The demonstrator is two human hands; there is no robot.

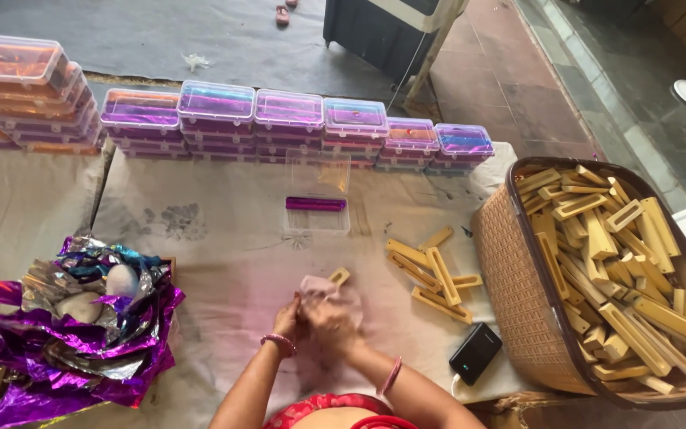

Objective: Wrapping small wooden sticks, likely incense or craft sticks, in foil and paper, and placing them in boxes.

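Cloth-covered table (224, 262). Left hand (287, 318) and right hand (329, 318) (fingers closed) wrapping a wooden piece (340, 276) in pink tissue (319, 290). Beyond fingertips: filled boxes (287, 119) stacked; basket (510, 262) still full.

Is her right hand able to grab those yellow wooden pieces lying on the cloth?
Probably yes: the loose wooden pieces lie just beside the right hand with bare cloth between, though it holds a pink cloth.

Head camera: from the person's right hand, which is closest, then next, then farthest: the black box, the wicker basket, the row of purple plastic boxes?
From the right hand:
1. Black box, just to its right on the cloth.
2. Wicker basket, farther right, full of yellow wooden pieces.
3. Row of purple plastic boxes, at the table's far edge.
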